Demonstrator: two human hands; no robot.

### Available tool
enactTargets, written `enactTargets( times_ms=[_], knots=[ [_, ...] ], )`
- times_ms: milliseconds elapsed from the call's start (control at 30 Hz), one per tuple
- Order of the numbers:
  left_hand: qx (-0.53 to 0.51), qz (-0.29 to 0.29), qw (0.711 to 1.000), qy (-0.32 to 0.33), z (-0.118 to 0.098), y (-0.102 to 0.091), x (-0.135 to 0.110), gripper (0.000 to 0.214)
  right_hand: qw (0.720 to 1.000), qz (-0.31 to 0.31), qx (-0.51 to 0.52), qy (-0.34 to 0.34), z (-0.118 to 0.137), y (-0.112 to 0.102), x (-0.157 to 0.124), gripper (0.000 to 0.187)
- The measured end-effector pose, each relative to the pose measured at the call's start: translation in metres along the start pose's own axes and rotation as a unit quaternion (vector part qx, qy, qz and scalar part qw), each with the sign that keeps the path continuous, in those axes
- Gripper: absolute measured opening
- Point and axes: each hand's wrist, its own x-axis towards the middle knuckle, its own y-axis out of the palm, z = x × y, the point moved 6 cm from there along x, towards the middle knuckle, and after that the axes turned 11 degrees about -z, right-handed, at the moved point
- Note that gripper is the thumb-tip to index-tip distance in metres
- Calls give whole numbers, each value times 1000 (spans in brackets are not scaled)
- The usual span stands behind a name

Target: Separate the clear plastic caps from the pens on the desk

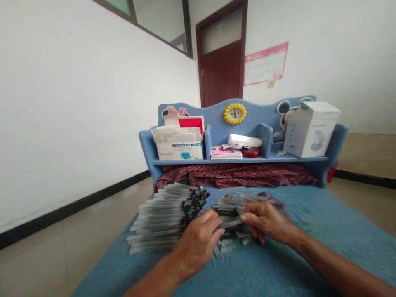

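Observation:
My left hand [198, 241] and my right hand [266, 222] meet over the blue desk [278, 264], both pinched on one grey pen [232, 223] held level between them. A large stack of grey pens with black tips [167, 216] lies just left of my left hand. A smaller heap of pen parts [230, 206] sits under and behind the held pen.
A blue shelf [241, 159] stands at the desk's back with a mask box [179, 146], papers, a red tin, a white box [309, 130] and a yellow clock [235, 113]. Checked red cloth [235, 173] lies below it. White wall left, brown door behind.

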Motion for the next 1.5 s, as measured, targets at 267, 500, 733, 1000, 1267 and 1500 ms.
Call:
enactTargets(
  times_ms=[267,500,733,1000,1267,1500],
  knots=[
    [12,-13,1000,11,-2,0,-1,13,1000,-4,-13,-14,1,-1,0,40],
    [10,1,1000,2,-1,0,-1,13,999,11,39,-28,5,1,-1,44],
    [-7,0,1000,4,-2,0,-1,16,997,29,74,-12,5,1,-1,42],
    [-3,-9,1000,8,1,1,-1,16,998,30,54,-22,9,-1,-1,40],
    [4,-10,1000,7,1,2,-1,18,1000,17,7,-25,6,0,-1,38],
    [3,0,1000,-2,4,4,-2,18,998,35,44,-17,4,2,-1,34]
  ],
)
